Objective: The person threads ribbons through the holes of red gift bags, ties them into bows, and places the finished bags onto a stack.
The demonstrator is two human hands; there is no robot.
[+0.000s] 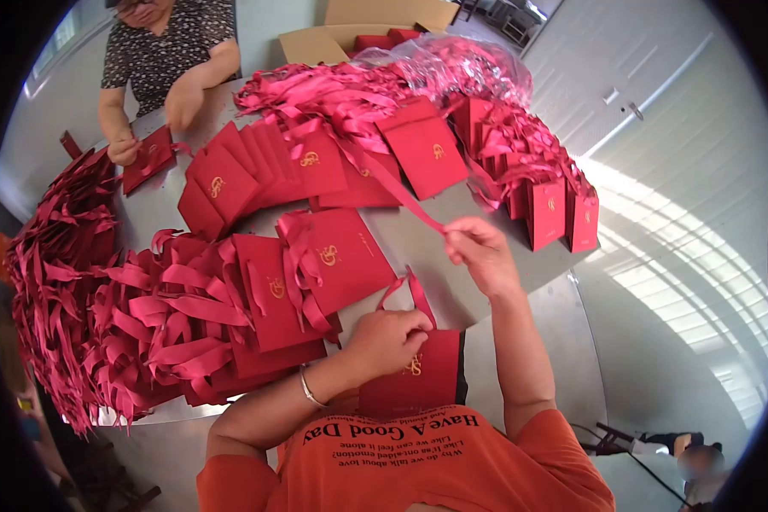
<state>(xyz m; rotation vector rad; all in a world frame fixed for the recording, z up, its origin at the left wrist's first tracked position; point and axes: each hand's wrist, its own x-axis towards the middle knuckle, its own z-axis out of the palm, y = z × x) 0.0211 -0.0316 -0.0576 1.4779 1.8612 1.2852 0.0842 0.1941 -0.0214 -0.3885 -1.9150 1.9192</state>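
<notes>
My left hand point(388, 340) is closed at the top edge of a red gift bag point(418, 384) with gold lettering, close against my orange shirt. A pink ribbon loop point(420, 294) rises from this bag just beyond my fingers. Off to the right, my right hand point(480, 256) pinches the end of a long pink ribbon point(405, 196), which stretches back taut to the loose ribbon pile point(333, 94). Left of my left hand, red bags with ribbon handles point(269, 290) overlap one another. Exactly how my left fingertips grip is partly hidden.
Across the grey table point(452, 277), a co-worker's hands point(125, 149) handle another red bag point(149, 160). Fanned flat bags point(222, 183) lie mid-table. Ribboned bags stand in rows at left point(68, 256) and right point(548, 213). Behind are a plastic bag point(486, 64) and a cardboard box point(311, 47).
</notes>
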